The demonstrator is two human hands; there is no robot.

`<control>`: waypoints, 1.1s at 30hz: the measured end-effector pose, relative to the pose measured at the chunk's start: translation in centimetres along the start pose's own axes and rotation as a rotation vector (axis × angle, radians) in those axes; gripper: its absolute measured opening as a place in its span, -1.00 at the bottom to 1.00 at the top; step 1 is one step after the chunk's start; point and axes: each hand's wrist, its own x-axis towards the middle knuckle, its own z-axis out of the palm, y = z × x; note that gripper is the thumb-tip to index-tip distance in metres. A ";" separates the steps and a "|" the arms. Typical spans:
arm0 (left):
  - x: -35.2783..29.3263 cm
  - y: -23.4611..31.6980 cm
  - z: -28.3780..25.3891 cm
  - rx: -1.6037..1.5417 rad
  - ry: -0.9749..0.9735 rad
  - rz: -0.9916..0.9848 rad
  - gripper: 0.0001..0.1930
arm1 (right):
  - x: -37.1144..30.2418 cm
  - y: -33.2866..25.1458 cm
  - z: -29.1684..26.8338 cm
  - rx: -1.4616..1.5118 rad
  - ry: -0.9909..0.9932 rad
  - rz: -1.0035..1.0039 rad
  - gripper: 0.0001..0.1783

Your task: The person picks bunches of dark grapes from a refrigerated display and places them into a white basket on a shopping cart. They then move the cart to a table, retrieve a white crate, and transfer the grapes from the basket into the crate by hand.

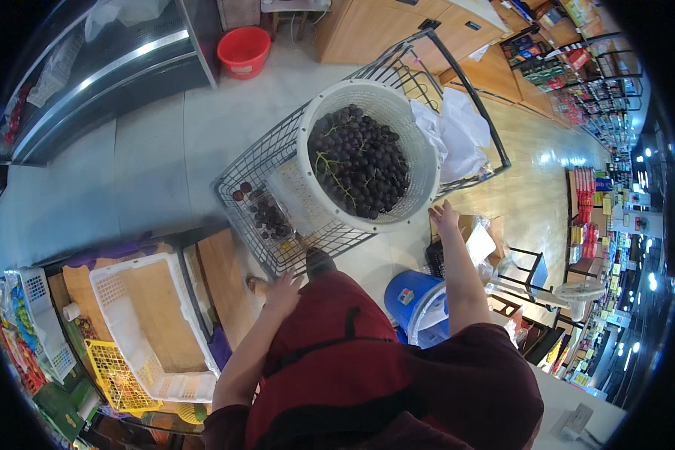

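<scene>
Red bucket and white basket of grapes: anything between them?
Head view: bare floor and the wire cart's rim lie between the red bucket and white basket.

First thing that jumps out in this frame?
The round white basket heaped with dark grapes dominates the centre, sitting on top of a wire shopping cart. The right hand is at the basket's lower right rim, apparently touching it; the left hand is at the cart's near edge. A red bucket on the floor stands out at top, and an empty white crate sits lower left.
</scene>
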 end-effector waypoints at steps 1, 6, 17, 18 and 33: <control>0.3 -0.8 0.6 -0.004 -0.059 -0.010 -0.56 | 0.2 0.4 0.9 0.001 -0.053 0.010 -0.74; 0.7 -3.4 1.5 0.027 -0.004 0.079 -0.72 | -2.0 0.6 2.4 0.078 -0.077 0.011 -0.83; 3.7 -5.9 -3.0 0.100 0.068 -0.470 -0.84 | -10.8 -2.6 3.6 -0.673 -0.437 0.080 -0.77; 4.4 -5.7 -3.5 0.110 0.088 -0.589 -0.85 | -12.2 -5.0 3.7 -0.961 -0.564 0.217 -0.76; 14.0 2.6 -6.0 -0.212 0.292 -0.431 -0.45 | -16.4 -0.5 42.9 -1.467 -0.790 -1.036 -0.66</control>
